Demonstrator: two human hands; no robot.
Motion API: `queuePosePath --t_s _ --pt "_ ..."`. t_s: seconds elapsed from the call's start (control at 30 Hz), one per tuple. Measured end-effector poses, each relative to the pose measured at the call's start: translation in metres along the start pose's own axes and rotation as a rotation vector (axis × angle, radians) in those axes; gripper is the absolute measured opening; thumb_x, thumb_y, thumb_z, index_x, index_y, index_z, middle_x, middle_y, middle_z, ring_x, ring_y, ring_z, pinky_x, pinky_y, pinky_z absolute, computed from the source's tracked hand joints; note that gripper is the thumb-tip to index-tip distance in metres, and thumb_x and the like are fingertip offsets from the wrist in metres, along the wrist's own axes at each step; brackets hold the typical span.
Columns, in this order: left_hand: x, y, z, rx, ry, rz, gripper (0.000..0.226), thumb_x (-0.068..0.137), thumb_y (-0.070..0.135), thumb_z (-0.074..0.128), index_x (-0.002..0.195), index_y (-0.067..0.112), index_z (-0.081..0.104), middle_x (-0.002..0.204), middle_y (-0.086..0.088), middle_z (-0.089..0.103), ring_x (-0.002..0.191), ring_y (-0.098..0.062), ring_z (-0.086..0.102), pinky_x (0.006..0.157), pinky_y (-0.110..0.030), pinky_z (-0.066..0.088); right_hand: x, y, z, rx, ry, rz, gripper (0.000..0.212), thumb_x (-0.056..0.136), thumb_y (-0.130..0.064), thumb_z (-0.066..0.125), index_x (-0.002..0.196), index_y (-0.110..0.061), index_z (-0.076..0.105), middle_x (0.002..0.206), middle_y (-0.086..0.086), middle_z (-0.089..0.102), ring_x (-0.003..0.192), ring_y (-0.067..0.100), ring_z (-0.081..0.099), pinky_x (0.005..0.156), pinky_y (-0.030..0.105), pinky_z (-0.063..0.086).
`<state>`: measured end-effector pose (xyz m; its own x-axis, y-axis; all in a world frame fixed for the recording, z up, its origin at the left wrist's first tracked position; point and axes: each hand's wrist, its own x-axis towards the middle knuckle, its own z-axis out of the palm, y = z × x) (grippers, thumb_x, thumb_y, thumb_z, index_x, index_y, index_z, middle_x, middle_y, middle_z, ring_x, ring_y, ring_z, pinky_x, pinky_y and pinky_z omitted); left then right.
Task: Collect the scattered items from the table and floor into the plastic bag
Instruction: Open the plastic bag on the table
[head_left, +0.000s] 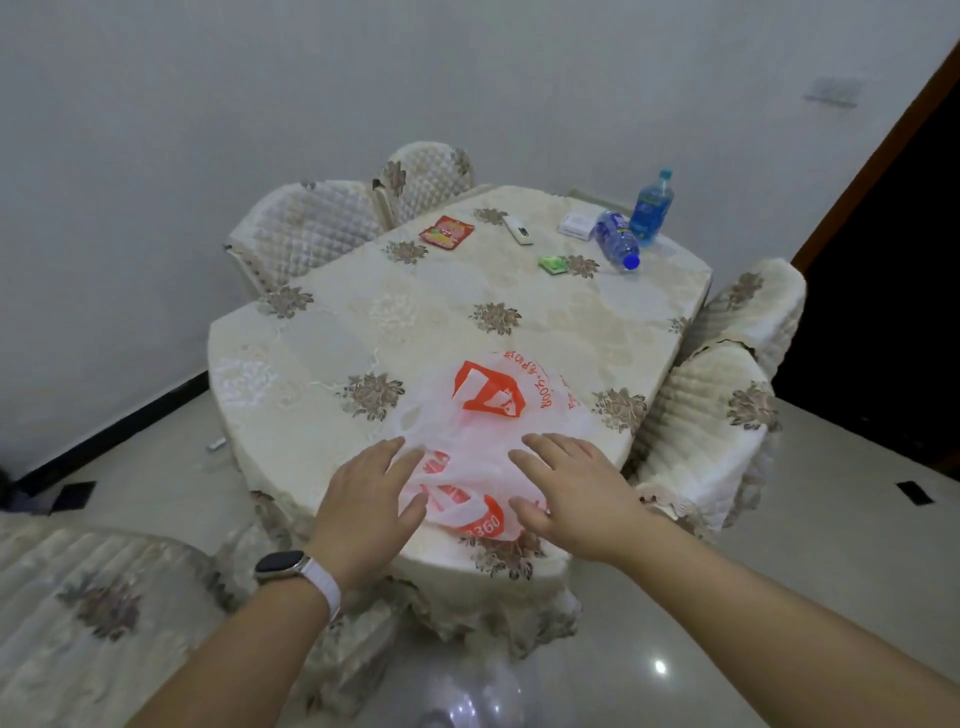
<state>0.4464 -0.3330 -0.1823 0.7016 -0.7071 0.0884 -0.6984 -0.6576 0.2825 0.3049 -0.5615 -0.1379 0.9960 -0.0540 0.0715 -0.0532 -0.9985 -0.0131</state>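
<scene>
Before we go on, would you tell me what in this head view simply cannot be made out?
- Plastic bag: whether its mouth is open; it lies crumpled under the left hand and right hand.
- Small white thing on the floor: too small to identify.
- White box: partly behind the lying bottle; label unreadable.
- Floor beneath the table: hidden by the cloth.

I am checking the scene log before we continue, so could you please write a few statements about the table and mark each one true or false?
1. Both hands, left hand and right hand, rest open on the plastic bag. True.
2. Both blue bottles stand upright. False: one bottle stands, the other bottle lies on its side.
3. The red snack packet is already in the bag. False: it lies at the table's far side.
4. A watch is on the left wrist. True.
</scene>
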Motion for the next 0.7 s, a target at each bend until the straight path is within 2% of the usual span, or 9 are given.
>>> queuePosePath --t_s 0.17,0.47,0.57,0.7 --pt "0.015 -0.017 0.016 0.018 -0.054 -0.053 0.063 0.084 0.052 0.039 0.134 0.019 0.058 0.140 -0.012 0.055 0.125 -0.032 0.053 0.098 -0.048 0.047 0.035 0.006 0.031 0.040 -0.033 -0.063 0.052 0.089 -0.052 0.050 0.127 -0.017 0.057 0.132 0.009 0.058 0.118 0.030 0.055 0.096 0.044 0.047" --pt "0.038 -0.021 0.033 0.070 -0.131 -0.213 0.056 0.082 0.046 0.044 0.126 0.017 0.062 0.131 -0.013 0.061 0.119 -0.033 0.059 0.095 -0.049 0.050 0.101 0.023 0.078 0.140 -0.148 -0.228 0.056 0.091 -0.053 0.045 0.136 -0.020 0.051 0.142 0.007 0.050 0.127 0.028 0.047 0.104 0.043 0.038" --pt "0.050 -0.021 0.037 0.092 -0.139 -0.273 0.059 0.084 0.048 0.041 0.132 0.018 0.059 0.136 -0.012 0.058 0.125 -0.032 0.055 0.100 -0.048 0.045 0.118 0.032 0.095 0.177 -0.166 -0.278 0.055 0.089 -0.053 0.047 0.132 -0.020 0.053 0.138 0.007 0.053 0.123 0.028 0.050 0.101 0.042 0.040" --pt "0.071 -0.021 0.049 0.092 -0.141 -0.338 0.057 0.090 0.041 0.056 0.142 0.018 0.049 0.146 -0.011 0.049 0.134 -0.030 0.045 0.107 -0.045 0.038 0.138 0.041 0.118 0.216 -0.243 -0.314 0.056 0.089 -0.053 0.047 0.135 -0.021 0.048 0.138 0.004 0.050 0.124 0.026 0.047 0.102 0.041 0.038"
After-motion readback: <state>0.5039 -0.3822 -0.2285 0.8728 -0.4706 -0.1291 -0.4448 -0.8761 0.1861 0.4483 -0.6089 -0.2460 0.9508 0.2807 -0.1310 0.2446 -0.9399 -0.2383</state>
